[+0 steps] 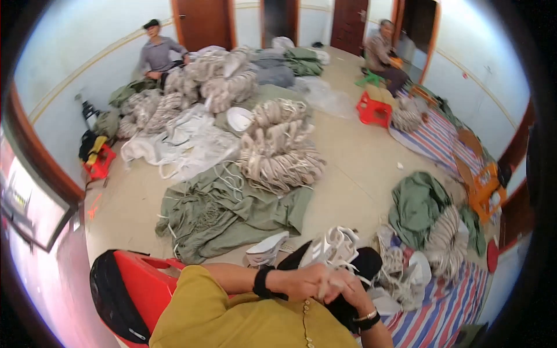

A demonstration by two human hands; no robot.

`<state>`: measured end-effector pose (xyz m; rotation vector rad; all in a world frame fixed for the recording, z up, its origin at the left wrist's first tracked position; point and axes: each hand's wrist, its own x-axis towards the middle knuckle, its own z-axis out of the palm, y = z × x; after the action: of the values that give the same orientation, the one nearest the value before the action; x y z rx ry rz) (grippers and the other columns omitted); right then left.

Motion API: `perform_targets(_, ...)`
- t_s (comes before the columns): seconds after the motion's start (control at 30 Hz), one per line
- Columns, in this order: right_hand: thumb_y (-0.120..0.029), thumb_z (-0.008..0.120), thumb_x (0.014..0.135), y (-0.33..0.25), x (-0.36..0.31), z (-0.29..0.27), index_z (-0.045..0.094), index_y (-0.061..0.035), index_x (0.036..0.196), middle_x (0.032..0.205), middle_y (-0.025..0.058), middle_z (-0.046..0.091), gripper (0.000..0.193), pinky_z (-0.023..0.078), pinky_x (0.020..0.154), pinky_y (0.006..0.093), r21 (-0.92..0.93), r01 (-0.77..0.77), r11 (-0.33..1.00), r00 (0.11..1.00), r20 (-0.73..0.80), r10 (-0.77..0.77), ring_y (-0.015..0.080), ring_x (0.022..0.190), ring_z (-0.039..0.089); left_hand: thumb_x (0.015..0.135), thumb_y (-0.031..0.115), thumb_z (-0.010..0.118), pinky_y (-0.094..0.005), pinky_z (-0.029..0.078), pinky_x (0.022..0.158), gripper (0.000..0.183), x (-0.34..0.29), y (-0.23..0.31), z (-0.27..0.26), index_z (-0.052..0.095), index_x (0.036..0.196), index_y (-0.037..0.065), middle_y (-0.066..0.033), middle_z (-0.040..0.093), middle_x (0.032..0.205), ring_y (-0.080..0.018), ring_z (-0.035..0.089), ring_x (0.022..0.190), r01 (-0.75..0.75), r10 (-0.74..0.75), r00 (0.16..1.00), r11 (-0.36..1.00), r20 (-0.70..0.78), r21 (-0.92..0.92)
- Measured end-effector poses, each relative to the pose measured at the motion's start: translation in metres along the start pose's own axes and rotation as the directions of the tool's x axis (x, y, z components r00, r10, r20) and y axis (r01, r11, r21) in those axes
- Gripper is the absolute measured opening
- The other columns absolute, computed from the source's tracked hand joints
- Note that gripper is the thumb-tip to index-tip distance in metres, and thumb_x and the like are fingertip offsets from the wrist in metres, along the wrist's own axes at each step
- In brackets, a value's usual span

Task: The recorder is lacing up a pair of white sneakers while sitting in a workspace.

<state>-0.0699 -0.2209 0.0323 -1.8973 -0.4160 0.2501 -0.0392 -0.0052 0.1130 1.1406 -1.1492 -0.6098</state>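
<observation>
A white shoe upper (332,248) with pale stripes rests on my dark-trousered lap, just beyond my hands. My left hand (307,281) is closed, its fingers bunched against those of my right hand (347,287), closed as well. Both meet at the near end of the upper, where white lacing shows beside them. Blur and the fingers hide what is pinched between them. Another white upper (266,249) lies on the floor left of my knees. Several loose uppers with laces (406,278) are heaped to my right.
Green cloth (232,211) and large tied bundles of pale uppers (278,156) lie ahead. Striped sheeting (447,307) is at my right, a red stool (151,284) with a black bag at my left. Two people sit farther back, near a red stool (374,109).
</observation>
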Motion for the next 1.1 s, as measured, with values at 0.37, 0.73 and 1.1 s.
perform_targets(0.37, -0.017, 0.052, 0.091, -0.07, -0.038, -0.036, 0.057, -0.0043, 0.065, 0.061, 0.003, 0.054, 0.03, 0.036, 0.049, 0.0218, 0.374, -0.187, 0.909, 0.978, -0.016, 0.208, 0.0108, 0.054, 0.049, 0.097, 0.024, 0.04, -0.0241, 0.043, 0.061, 0.032, -0.021, -0.017, -0.039, 0.056, 0.078, 0.004, -0.0024, 0.054, 0.074, -0.0099, 0.051, 0.067, 0.332, -0.262, 0.904, 0.928, -0.339, 0.167)
perform_targets(0.73, -0.031, 0.054, 0.091, 0.031, -0.019, -0.11, 0.052, -0.0046, 0.072, 0.053, 0.0066, 0.051, 0.033, 0.037, 0.04, 0.0239, 0.064, 0.017, 0.998, 0.94, -0.342, 0.006, 0.0128, 0.038, 0.045, 0.091, 0.024, 0.052, -0.0285, 0.045, 0.06, 0.042, -0.018, -0.06, 0.006, 0.04, 0.128, 0.009, -0.0041, 0.052, 0.084, -0.0126, 0.053, 0.067, 0.265, -0.096, 0.867, 0.92, -0.489, 0.289)
perform_targets(1.1, -0.012, 0.054, 0.084, 0.085, 0.074, -0.132, 0.057, 0.0006, 0.112, 0.102, 0.02, 0.061, 0.031, 0.044, 0.087, 0.0392, -0.841, -0.199, 0.503, 0.966, -0.256, -0.045, 0.0347, 0.098, 0.057, 0.071, 0.012, 0.062, -0.0418, 0.045, 0.069, 0.021, -0.036, -0.112, -0.019, 0.057, 0.092, 0.012, -0.013, 0.047, 0.097, -0.0312, 0.052, 0.092, 0.323, -0.007, 0.898, 0.69, -0.44, 0.648)
